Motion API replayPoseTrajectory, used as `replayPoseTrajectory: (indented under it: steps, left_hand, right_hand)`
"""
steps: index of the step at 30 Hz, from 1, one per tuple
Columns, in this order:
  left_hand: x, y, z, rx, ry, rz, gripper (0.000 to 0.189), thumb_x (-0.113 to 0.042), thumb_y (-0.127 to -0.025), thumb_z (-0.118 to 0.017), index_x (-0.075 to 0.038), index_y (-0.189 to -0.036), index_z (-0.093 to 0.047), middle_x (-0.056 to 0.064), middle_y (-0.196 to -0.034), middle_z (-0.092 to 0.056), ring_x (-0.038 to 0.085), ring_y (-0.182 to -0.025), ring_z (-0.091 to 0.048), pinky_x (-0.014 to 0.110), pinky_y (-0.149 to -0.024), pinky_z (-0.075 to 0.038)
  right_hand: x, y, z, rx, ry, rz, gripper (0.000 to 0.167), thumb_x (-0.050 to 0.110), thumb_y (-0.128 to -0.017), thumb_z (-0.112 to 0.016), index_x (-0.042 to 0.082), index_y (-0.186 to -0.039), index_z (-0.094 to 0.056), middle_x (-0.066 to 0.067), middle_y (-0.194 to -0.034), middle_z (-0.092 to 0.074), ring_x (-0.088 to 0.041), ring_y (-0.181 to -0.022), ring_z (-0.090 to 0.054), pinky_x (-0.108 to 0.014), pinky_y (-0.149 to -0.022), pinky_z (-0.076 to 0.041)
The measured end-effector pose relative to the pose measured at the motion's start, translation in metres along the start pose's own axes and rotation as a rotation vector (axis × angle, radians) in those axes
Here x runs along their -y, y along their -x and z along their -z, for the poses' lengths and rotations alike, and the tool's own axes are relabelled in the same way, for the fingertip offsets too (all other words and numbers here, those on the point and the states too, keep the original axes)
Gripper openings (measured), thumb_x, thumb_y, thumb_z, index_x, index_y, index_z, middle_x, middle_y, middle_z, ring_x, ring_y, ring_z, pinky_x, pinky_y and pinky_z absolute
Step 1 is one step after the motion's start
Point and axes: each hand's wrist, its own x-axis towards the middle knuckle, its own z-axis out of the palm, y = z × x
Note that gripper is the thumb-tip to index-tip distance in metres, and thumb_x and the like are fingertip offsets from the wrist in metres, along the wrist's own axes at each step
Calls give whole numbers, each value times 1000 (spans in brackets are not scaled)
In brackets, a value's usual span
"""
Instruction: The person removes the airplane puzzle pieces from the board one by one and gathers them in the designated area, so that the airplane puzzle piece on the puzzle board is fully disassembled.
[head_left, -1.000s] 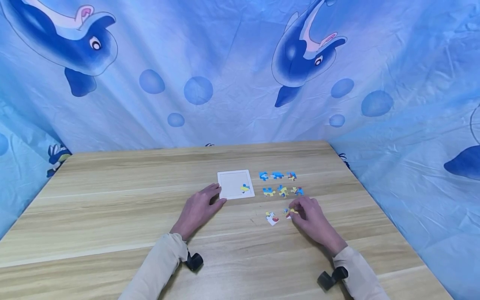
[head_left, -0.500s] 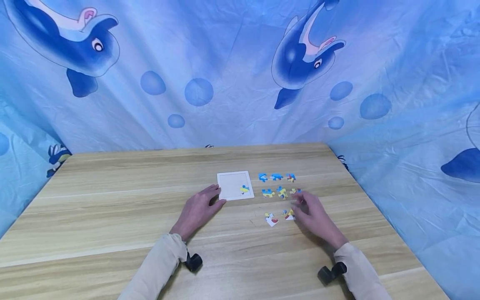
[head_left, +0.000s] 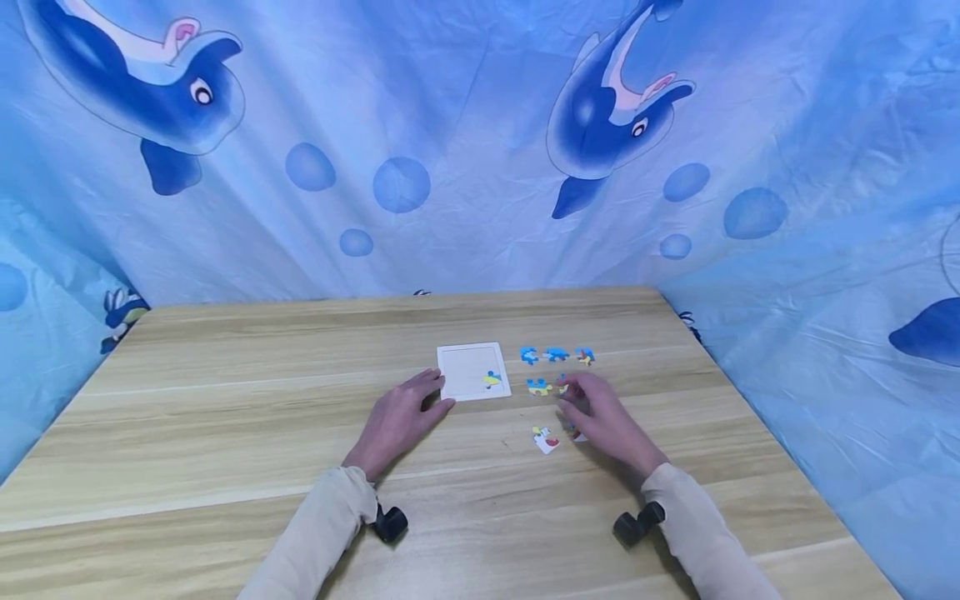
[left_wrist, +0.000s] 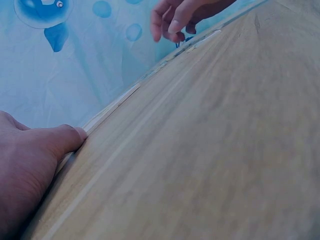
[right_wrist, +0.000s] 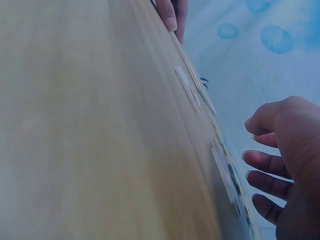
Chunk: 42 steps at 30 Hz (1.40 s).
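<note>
In the head view, a square white puzzle tray (head_left: 467,393) lies on the table with one yellow-and-blue jigsaw piece (head_left: 492,379) in its lower right part. My left hand (head_left: 397,421) rests at the tray's left side, fingers against the left edge and thumb at the near left corner. Over the loose pieces hovers my right hand (head_left: 609,421), fingers loosely bent and apart, with nothing seen between them. It partly covers a middle-row piece (head_left: 562,383) and a near piece (head_left: 576,434). The right wrist view shows its fingers (right_wrist: 270,162) above the table.
Right of the tray, a far row holds blue pieces (head_left: 529,356) (head_left: 556,354) and a blue-and-red piece (head_left: 585,356). A blue-and-yellow piece (head_left: 538,387) lies nearer, and a white-and-red piece (head_left: 546,439) nearest. A blue dolphin-print curtain (head_left: 465,233) stands behind the wooden table (head_left: 262,367).
My right hand has let go of the near piece, risen, and shifted left and away over the middle row. The left hand stays at the tray.
</note>
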Motion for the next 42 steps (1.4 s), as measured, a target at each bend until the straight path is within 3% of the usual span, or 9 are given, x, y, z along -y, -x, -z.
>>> replayPoseTrajectory:
  steps: [4,18,28,42]
  left_hand:
    - [0,-1,-1,1,-1,-10,43,-35,-99,-73,-3,-128,-73,16,-140,-63,33,-132,-58,51,-104,-50]
    - [0,0,-1,-12,-10,-6,46,-35,-97,-75,-2,-130,-71,16,-139,-64,33,-130,-60,51,-104,-51]
    - [0,0,-1,-13,-13,-6,48,-35,-96,-75,-2,-131,-71,16,-139,-64,33,-130,-60,51,-103,-51]
    - [-2,0,0,-4,-22,2,48,-35,-96,-75,-2,-131,-71,16,-140,-64,33,-131,-59,51,-103,-51]
  right_hand:
    - [2,-8,-6,9,-11,34,33,1,-94,-70,-5,-126,-62,-5,-103,-63,-21,-98,-60,-43,-89,-53]
    - [13,-27,-19,65,-20,32,33,5,-95,-69,-2,-127,-61,-3,-102,-59,-22,-97,-52,-41,-86,-48]
    - [21,-37,-28,81,37,21,33,11,-97,-70,2,-128,-63,-3,-105,-60,-23,-103,-53,-42,-87,-49]
    - [25,-50,-39,96,91,77,30,11,-96,-70,1,-124,-63,-3,-103,-60,-23,-101,-52,-45,-93,-45]
